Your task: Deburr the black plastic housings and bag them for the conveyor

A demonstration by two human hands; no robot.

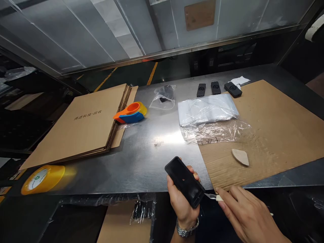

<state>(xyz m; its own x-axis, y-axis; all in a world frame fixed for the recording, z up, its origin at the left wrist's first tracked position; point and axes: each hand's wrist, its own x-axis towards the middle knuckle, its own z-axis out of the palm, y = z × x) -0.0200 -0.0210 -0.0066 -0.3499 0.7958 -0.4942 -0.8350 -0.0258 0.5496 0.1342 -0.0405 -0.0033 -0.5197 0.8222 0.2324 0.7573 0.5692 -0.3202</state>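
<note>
"Grips?"
"Left grip (184, 204) curls round one black case (184, 182) at the front edge of the desk (141, 162); right grip (249, 212) pinches one knife (214, 196), partly hidden."
"Beyond?"
"Three black devices (216, 88) near the back edge; one clear bag (162, 105), contents hard to make out."

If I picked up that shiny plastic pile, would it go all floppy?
Probably, since the plastic pile looks like thin sheets and the film along its near side is crumpled. It may feel slippery, because it's so glossy. It'd likely slide rather than roll, as it lies flat.
</note>
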